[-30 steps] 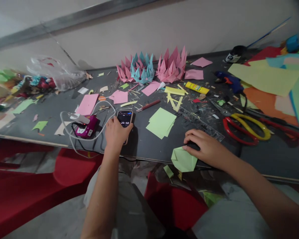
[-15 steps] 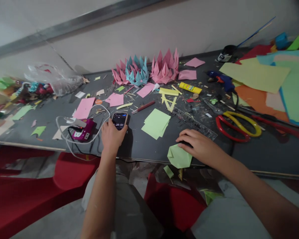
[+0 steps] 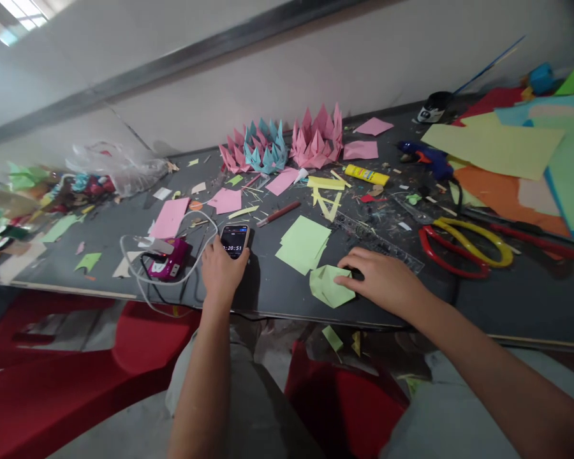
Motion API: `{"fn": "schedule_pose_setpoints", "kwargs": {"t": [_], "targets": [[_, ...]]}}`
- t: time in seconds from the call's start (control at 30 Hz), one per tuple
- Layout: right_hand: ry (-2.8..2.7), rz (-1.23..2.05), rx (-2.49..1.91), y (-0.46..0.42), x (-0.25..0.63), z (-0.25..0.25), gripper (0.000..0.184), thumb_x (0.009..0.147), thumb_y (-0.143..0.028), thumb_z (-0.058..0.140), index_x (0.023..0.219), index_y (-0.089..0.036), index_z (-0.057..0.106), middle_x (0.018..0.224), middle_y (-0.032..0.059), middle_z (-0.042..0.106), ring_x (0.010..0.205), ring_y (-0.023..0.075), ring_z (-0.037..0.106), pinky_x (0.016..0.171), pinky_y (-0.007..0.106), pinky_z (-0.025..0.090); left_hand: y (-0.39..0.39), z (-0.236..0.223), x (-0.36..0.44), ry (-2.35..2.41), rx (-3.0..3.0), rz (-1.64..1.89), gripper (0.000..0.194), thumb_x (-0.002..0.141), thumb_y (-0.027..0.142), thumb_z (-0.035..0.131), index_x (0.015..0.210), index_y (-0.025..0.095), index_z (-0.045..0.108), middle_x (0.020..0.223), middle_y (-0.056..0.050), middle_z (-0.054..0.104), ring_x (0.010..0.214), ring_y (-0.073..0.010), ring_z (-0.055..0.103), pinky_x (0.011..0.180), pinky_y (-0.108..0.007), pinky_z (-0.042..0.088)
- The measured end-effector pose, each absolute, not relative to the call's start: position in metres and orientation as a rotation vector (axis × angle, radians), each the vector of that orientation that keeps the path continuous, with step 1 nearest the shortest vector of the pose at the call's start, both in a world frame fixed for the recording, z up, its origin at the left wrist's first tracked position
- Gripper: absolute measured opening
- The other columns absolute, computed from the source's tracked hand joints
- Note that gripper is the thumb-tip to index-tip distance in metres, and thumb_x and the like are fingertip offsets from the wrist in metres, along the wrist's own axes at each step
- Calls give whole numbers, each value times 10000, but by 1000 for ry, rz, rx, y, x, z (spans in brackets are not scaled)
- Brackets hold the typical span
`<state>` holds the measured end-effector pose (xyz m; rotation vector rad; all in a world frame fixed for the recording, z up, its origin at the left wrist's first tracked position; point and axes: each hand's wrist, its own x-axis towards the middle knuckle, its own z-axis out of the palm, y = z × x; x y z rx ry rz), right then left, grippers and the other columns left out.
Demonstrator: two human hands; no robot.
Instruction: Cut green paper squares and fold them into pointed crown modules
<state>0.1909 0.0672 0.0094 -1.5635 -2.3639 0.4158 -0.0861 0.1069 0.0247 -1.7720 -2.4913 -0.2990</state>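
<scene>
Left hand (image 3: 221, 271) wraps fingers around phone (image 3: 234, 240) on table (image 3: 287, 287) near edge. Right hand (image 3: 382, 280), fingers loosely spread, presses folded green paper (image 3: 329, 285) flat, just right of phone.

Phone (image 3: 234, 240): dark, screen lit with digits, flat, left of green paper stack (image 3: 303, 243). Folded green paper (image 3: 329, 285): creased, flat, just below that stack.

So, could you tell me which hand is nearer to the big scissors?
Right. The right hand lies just left of the scissors, on folded green paper; the left hand is farther left, on the phone.
</scene>
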Motion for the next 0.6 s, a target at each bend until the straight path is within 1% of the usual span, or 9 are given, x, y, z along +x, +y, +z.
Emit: {"fn": "schedule_pose_setpoints", "kwargs": {"t": [0.17, 0.23, 0.33, 0.47, 0.6], "targets": [[-2297, 599, -1558, 67, 191, 11, 52, 787, -279, 584, 791, -231, 602, 848, 2, 630, 764, 167, 607, 596, 258, 413, 107, 24, -87, -2487, -1777, -351, 716, 729, 430, 577, 1287, 22, 390, 1247, -220, 499, 1183, -344, 443, 972, -418, 370], [-2255, 708, -1553, 68, 191, 10, 40, 784, -257, 582, 759, -227, 591, 820, -3, 629, 731, 160, 593, 605, 262, 416, 107, 24, -87, -2493, -1777, -363, 721, 727, 429, 581, 1288, 19, 388, 1251, -221, 495, 1188, -345, 438, 977, -418, 366], [-2151, 855, -1526, 69, 192, 9, 66, 779, -241, 573, 716, -226, 586, 726, -15, 627, 636, 141, 566, 571, 253, 404, 107, 25, -85, -2502, -1773, -359, 713, 727, 422, 579, 1282, 15, 393, 1248, -223, 495, 1187, -347, 438, 982, -415, 359], [-1940, 991, -1452, 70, 196, 10, 77, 772, -278, 578, 729, -222, 608, 648, -20, 623, 575, 128, 541, 531, 234, 396, 106, 26, -83, -2499, -1775, -355, 674, 745, 417, 554, 1281, 40, 397, 1255, -216, 490, 1192, -352, 432, 971, -431, 364], [-1761, 1036, -1418, 69, 204, 16, 145, 766, -339, 588, 735, -200, 611, 671, 0, 636, 591, 130, 547, 543, 231, 410, 108, 25, -82, -2491, -1769, -352, 655, 741, 408, 563, 1261, 39, 415, 1242, -221, 498, 1189, -353, 437, 963, -439, 371]]}}
